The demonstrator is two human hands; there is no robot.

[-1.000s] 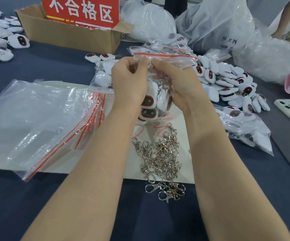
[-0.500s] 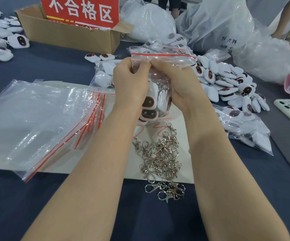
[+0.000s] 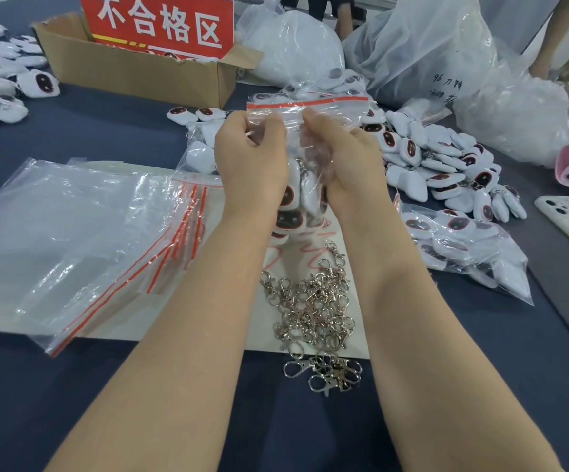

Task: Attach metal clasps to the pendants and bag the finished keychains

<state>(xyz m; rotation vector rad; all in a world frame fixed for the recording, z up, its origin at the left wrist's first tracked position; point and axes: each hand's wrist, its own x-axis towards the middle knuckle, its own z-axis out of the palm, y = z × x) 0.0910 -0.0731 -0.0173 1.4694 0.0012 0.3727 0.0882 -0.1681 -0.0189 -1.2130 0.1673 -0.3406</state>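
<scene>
Left hand (image 3: 250, 155), fingers curled, pinching the plastic of the zip bag (image 3: 330, 109) just under its red seal strip. Right hand (image 3: 341, 158) does the same on the other side, fingers folded into the film, so the bag hangs between my two grips above the desk (image 3: 72, 403). Inside, low in the bag, the finished keychains (image 3: 290, 199) sit bunched together, white bodies and dark faces, with a metal ring showing near the top of the bunch.

I judge this to be the sealing step. I can't tell whether the strip is pressed shut along its whole length.

Here's the risk: that ring rides high, and if it gets into the zip track the seal will gape and the keychains can slide out. The film is slick too, and the load pulls down, so a loose pinch could drop the lot.

Straight below the bag lie the loose clasps (image 3: 313, 301), a tangled silver pile. A dropped bag would scatter them. Left of the bag, the empty bags (image 3: 72, 233) are fanned out. Right of the bag, a heap of pendants (image 3: 439, 158), and nearer me a filled bag (image 3: 463, 243). Beyond the bag to the left stands the cardboard box (image 3: 133, 73) with its red sign (image 3: 160, 25).
</scene>
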